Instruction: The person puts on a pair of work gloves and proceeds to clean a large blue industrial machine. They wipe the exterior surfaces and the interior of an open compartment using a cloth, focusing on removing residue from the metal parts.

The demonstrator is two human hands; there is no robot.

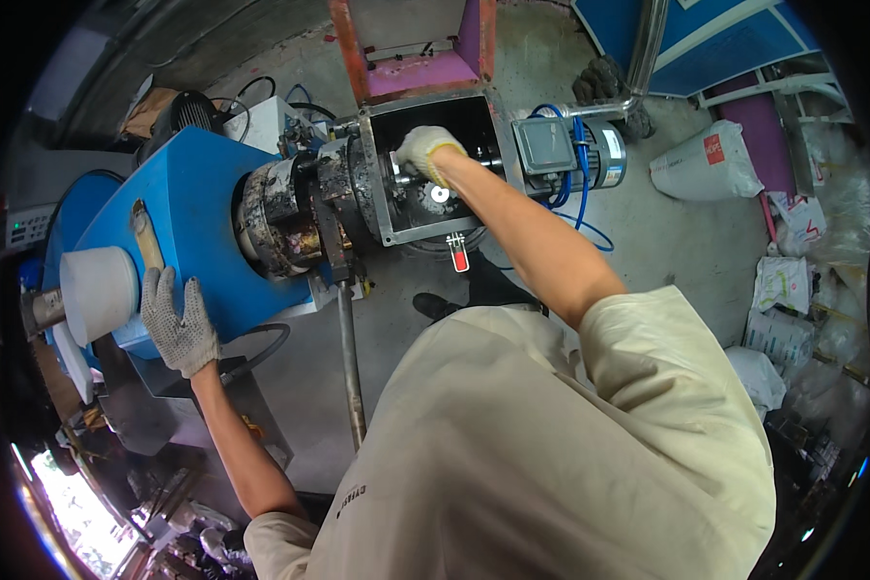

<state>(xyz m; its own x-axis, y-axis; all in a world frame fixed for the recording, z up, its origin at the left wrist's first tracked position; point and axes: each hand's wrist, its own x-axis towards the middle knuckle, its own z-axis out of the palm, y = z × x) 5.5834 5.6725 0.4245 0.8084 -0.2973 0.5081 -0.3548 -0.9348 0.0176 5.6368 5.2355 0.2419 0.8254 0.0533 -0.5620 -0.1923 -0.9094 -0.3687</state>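
Beige short-sleeved shirt — dotted knit gloves.

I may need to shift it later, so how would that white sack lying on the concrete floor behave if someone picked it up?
The white sack bulges and sags at its ends, so it would probably flop and bend in the middle. It looks well filled, so likely heavy for its size. Its smooth, plastic-looking skin may be slippery. It lies flat on the concrete floor, unlikely to roll.

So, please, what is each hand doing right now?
Left hand: open, flat on the blue machine housing.
Right hand: inside the open metal chamber, closed around something; what, cannot be told.
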